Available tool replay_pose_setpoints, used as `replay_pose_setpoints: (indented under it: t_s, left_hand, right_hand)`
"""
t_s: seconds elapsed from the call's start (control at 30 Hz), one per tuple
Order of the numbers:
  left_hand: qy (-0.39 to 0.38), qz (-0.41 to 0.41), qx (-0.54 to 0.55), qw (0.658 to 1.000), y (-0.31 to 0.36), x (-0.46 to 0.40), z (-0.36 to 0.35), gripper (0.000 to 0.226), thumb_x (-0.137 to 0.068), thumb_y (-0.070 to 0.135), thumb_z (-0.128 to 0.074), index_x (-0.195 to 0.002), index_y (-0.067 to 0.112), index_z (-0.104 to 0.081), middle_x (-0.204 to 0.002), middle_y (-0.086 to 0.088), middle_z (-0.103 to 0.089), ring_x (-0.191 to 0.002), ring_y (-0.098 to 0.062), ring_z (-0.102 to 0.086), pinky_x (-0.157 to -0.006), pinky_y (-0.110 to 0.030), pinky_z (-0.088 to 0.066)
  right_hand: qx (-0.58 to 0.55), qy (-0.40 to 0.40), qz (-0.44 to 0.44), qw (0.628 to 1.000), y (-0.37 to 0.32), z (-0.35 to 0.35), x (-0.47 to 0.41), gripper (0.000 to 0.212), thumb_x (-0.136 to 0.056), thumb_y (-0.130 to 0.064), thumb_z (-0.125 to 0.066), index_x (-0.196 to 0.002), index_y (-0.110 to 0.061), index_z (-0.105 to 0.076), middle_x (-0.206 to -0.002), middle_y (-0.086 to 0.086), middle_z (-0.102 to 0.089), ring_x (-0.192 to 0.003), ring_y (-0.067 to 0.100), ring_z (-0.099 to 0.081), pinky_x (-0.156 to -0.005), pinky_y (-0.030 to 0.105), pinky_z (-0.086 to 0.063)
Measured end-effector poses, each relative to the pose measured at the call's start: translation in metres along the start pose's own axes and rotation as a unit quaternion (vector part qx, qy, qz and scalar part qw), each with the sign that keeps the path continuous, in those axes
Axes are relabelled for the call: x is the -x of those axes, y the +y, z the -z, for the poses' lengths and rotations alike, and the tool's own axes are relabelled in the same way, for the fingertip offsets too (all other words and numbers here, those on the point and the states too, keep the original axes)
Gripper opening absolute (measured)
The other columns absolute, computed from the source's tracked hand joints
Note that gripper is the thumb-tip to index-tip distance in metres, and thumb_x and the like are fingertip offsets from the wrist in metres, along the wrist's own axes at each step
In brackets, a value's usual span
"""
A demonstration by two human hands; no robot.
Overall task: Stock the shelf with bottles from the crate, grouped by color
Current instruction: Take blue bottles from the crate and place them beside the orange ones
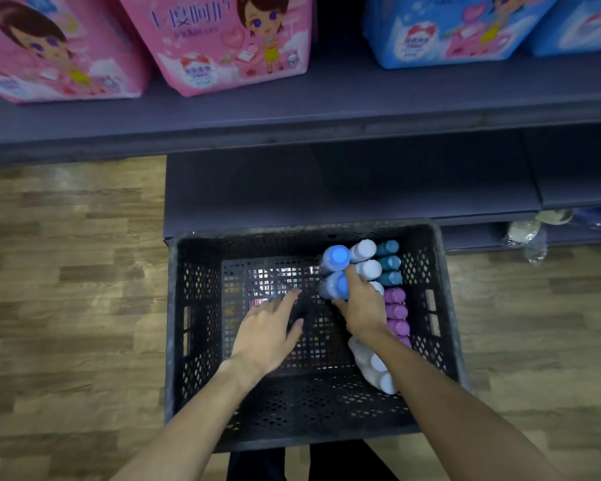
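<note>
Wood floor [66,272], black crate [195,307] holding blue, white, teal, purple bottles [395,310]

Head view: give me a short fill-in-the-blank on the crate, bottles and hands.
1. The right hand grips a bottle with a ____ cap.
2. The bottles stand against the black perforated plastic crate's ____ wall.
3. The left hand holds ____.
4. The purple-capped bottles stand nearer the person than the ____-capped ones.

Missing: blue; right; nothing; teal

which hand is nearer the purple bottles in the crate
Right. The right hand sits directly beside the purple bottles; the left hand hovers over the crate's bare middle, farther away.
</note>
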State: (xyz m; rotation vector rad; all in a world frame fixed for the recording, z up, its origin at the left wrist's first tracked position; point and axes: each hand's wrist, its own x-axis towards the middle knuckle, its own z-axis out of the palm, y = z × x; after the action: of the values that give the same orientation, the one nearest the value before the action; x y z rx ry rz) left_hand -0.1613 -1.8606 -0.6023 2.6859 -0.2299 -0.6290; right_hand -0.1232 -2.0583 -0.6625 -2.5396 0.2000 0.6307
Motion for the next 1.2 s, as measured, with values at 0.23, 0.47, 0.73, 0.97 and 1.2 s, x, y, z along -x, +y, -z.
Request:
replay_pose_setpoints:
  t_s: [0.23, 0.47, 0.73, 0.97, 1.2]
  left_hand:
    - [0.042, -0.047, -0.054, 0.997, 0.0, 0.002, 0.046, 0.053, -0.094, 0.035, -0.043, -0.144, 0.019, -0.033, -0.114, -0.004, -0.061, -0.11, -0.025, -0.052, -0.1, -0.04, -0.039]
    - [0.089, -0.089, -0.067, 0.99, 0.018, 0.006, 0.102, 0.048, -0.092, 0.032, -0.048, -0.139, 0.024, -0.042, -0.1, 0.0, -0.062, -0.098, -0.024, -0.055, -0.09, -0.038, -0.043]
    - [0.171, -0.126, -0.084, 0.974, 0.048, 0.013, 0.171, 0.051, -0.088, 0.032, -0.05, -0.137, 0.023, -0.043, -0.102, 0.001, -0.064, -0.098, -0.023, -0.057, -0.088, -0.037, -0.044]
    - [0.208, -0.148, -0.094, 0.962, 0.074, 0.022, 0.234, 0.06, -0.084, 0.026, -0.054, -0.142, 0.023, -0.038, -0.105, -0.002, -0.062, -0.101, -0.026, -0.054, -0.088, -0.037, -0.042]
    - [0.247, -0.187, -0.1, 0.946, 0.099, 0.039, 0.31, 0.061, -0.084, 0.025, -0.055, -0.142, 0.025, -0.036, -0.106, -0.005, -0.061, -0.099, -0.027, -0.054, -0.081, -0.039, -0.045]
  right_hand:
    - [-0.137, 0.074, 0.028, 0.987, -0.027, 0.06, 0.042, 0.042, -0.078, -0.025, -0.079, -0.11, -0.021, -0.053, -0.08, -0.014, -0.055, -0.076, 0.012, -0.055, -0.06, 0.021, -0.03]
    - [-0.156, 0.134, 0.117, 0.972, -0.064, 0.121, 0.085, 0.046, -0.081, -0.032, -0.075, -0.122, -0.025, -0.056, -0.103, -0.013, -0.064, -0.092, 0.005, -0.057, -0.075, 0.009, -0.037]
    - [-0.103, 0.242, 0.211, 0.941, -0.107, 0.186, 0.118, 0.052, -0.071, -0.036, -0.077, -0.119, -0.024, -0.063, -0.114, -0.019, -0.065, -0.098, -0.001, -0.055, -0.086, 0.002, -0.034]
    - [-0.066, 0.317, 0.262, 0.909, -0.14, 0.237, 0.137, 0.047, -0.067, -0.046, -0.072, -0.107, -0.023, -0.064, -0.101, -0.016, -0.066, -0.087, 0.008, -0.058, -0.073, 0.019, -0.044]
    - [-0.032, 0.359, 0.331, 0.872, -0.182, 0.303, 0.161, 0.046, -0.069, -0.046, -0.074, -0.107, -0.024, -0.06, -0.092, -0.016, -0.06, -0.079, 0.007, -0.056, -0.065, 0.02, -0.042]
